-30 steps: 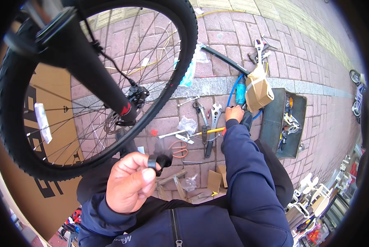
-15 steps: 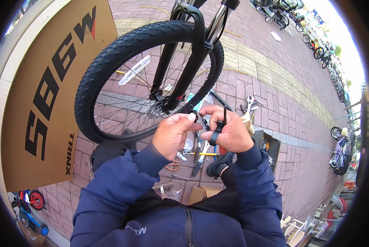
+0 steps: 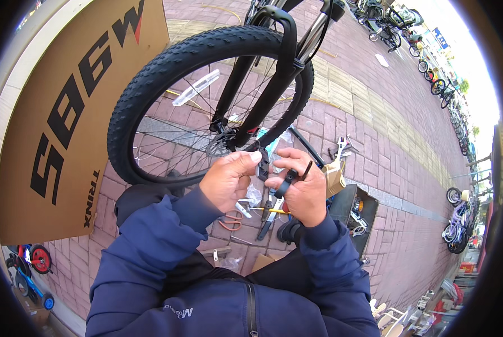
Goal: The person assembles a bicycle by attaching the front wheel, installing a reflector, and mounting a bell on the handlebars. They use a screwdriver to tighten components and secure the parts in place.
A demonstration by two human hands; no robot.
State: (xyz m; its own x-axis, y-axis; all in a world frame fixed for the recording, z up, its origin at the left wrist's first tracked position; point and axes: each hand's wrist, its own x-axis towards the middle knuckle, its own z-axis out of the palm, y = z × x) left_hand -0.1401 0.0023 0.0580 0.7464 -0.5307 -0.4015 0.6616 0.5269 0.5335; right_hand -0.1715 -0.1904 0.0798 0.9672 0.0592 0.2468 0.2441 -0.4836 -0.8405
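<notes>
My left hand (image 3: 227,178) is closed, pinching a small black plastic part (image 3: 263,165) between thumb and fingers. Close beside it is my right hand (image 3: 303,194), its fingers curled, with a black ring-shaped clamp (image 3: 287,183) held against them. A thin black stem juts up near the knuckles. The right fingertips are near the left hand's part; I cannot tell if they touch it. Just beyond both hands stands a bicycle front wheel (image 3: 129,106) with a knobby black tire, set in a black suspension fork (image 3: 265,98). A clear reflector (image 3: 196,87) sits on its spokes.
A large brown carton (image 3: 49,146) stands on the left. Beneath my hands lie orange-handled scissors (image 3: 230,223), a yellow-handled screwdriver (image 3: 263,210) and other tools. A dark toolbox (image 3: 346,205) is at the right. Parked bicycles (image 3: 459,219) line the far right of the brick pavement.
My hands have drawn slightly apart; the right fingers have loosened and lifted off the left hand's part. The black part now shows more fully. The whole view has shifted a little.
</notes>
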